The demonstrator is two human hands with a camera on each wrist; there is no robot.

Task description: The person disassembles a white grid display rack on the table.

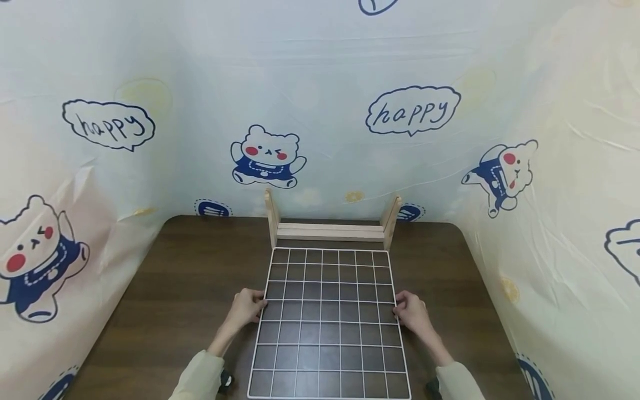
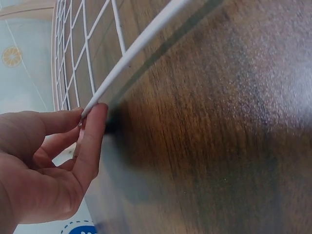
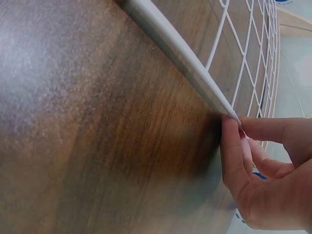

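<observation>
A white wire grid panel (image 1: pixel 330 301) lies in the middle of the head view, low over the dark table. My left hand (image 1: pixel 246 306) pinches its left side wire between thumb and fingers. On the opposite side, my right hand (image 1: pixel 411 311) pinches the right side wire the same way. The left wrist view shows the edge wire (image 2: pixel 131 53) between thumb and fingertips, with a shadow on the table below it. In the right wrist view the other edge wire (image 3: pixel 187 61) passes between thumb and fingertips. Behind the panel's far edge stands a light wooden stand (image 1: pixel 330 232).
The stand has two upright side pieces joined by a crossbar, near the back edge of the brown wooden table (image 1: pixel 200 266). A printed cloth (image 1: pixel 330 72) with bears and lettering hangs behind the table and along both sides.
</observation>
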